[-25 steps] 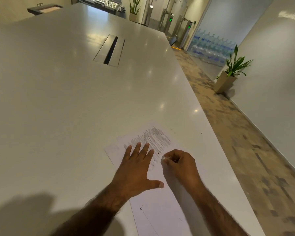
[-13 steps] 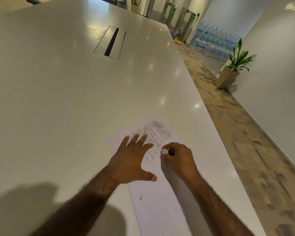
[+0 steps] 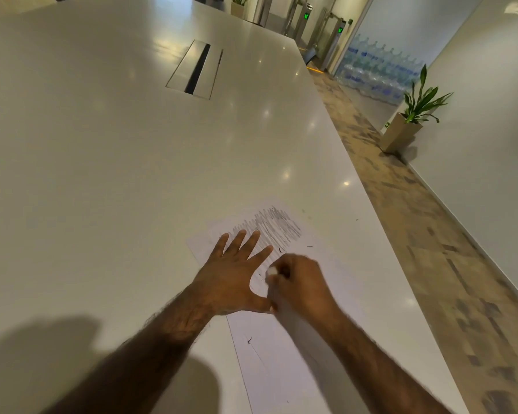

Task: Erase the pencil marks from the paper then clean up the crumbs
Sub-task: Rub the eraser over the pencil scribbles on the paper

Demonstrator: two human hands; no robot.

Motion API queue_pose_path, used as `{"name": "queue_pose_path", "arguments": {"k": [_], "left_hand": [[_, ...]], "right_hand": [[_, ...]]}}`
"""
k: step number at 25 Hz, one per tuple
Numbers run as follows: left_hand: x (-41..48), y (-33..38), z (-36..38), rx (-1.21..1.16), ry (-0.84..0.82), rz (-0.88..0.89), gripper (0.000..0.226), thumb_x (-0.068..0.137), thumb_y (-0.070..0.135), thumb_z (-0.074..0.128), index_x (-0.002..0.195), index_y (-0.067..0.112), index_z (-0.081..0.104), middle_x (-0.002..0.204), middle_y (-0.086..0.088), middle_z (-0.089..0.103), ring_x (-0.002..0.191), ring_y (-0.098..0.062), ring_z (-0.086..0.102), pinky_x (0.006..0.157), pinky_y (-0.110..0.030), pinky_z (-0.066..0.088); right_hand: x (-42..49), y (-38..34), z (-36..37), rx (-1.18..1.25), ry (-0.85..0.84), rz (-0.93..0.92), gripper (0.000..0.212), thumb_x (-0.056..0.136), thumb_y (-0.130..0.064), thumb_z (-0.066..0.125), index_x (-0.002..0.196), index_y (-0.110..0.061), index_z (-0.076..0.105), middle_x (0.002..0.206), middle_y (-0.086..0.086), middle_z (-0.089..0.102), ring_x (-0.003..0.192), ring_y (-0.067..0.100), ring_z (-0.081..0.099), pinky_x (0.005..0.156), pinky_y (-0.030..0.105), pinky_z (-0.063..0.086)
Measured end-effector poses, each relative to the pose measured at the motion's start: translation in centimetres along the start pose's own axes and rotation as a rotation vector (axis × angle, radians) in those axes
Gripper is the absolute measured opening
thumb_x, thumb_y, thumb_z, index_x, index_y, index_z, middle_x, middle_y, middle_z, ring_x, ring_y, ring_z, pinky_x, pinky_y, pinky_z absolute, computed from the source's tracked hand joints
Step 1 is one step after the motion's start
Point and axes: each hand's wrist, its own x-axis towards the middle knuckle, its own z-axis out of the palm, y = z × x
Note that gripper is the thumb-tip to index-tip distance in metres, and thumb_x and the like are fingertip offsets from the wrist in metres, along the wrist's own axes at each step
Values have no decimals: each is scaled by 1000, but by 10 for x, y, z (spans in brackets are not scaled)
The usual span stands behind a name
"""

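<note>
Left hand (image 3: 237, 273) lies flat, fingers straight and spread, pressing the paper (image 3: 281, 369) onto the surface (image 3: 132, 174). Right hand (image 3: 299, 285), just beside the left thumb, is curled round a small white eraser (image 3: 271, 271). Pencil marks (image 3: 275, 227), a dense scribble just beyond the left fingertips, look mostly intact; I judge erasing is at an early stage. The sheet looks thin and light, likely to slide or crease, so I'd pin it near the rubbing spot. Dark specks (image 3: 280, 250), probably crumbs, lie just beyond the right hand.
</note>
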Motion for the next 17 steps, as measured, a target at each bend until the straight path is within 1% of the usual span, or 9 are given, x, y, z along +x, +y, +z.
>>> {"name": "queue_pose_path", "arguments": {"k": [2,5,6,7,9,12,14,15,17], "left_hand": [[0,-1,-1,-15,9,1,112,80,81,54,161,41,-12,166,4,-30,152,-20,-29,124,-50,-14],[1,0,-1,6,-8,-7,115,76,93,45,160,41,-14,165,4,-33,152,-21,-30,124,-52,-12],[0,1,-1,10,-4,-6,114,78,91,47,160,40,-14,165,4,-32,152,-21,-30,124,-52,-12],[-1,1,-2,8,-2,-3,111,81,85,51,160,40,-12,165,4,-31,152,-21,-29,124,-52,-11],[0,-1,-3,-3,-2,0,109,83,80,54,161,40,-11,166,4,-30,153,-21,-28,124,-51,-11],[0,1,-3,6,-14,-7,114,77,92,46,160,40,-13,166,4,-31,153,-21,-29,124,-53,-10],[-1,2,-4,16,-13,-5,111,82,84,52,161,39,-12,166,3,-29,153,-22,-28,124,-52,-10],[-2,1,-5,15,-12,-4,109,84,79,55,161,39,-11,166,2,-29,153,-22,-27,124,-52,-10],[-1,0,-4,8,-7,-2,111,81,86,50,161,39,-11,166,4,-29,153,-21,-28,124,-52,-11]], "right_hand": [[-3,-5,2,-27,-95,-50,11,92,-16,66,85,-12,74,80,-3,72,67,3,61,60,9,42],[6,-2,-7,31,36,45,12,92,-17,67,83,-13,74,81,-2,72,72,6,65,66,19,49],[5,-3,-7,30,31,26,12,92,-15,66,83,-14,74,81,-2,72,72,8,66,66,22,51],[2,-5,-5,-2,-34,-26,12,92,-13,65,83,-13,74,80,-2,72,71,9,66,66,24,53],[1,-9,-3,-48,-131,-77,9,91,-14,67,87,-12,75,82,-1,73,71,9,67,67,22,54],[9,-4,-7,7,21,13,12,92,-17,68,83,-13,75,79,-3,73,66,5,64,61,13,46],[3,-8,-1,-40,-62,-64,13,92,-13,64,82,-10,73,76,-1,73,62,6,62,58,8,40],[-1,-11,1,-63,-127,-103,11,91,-13,65,86,-9,74,79,1,74,65,7,62,60,9,41],[5,-9,-5,-39,-92,-38,10,89,-14,68,87,-10,76,83,0,74,71,8,65,64,15,46]]}}
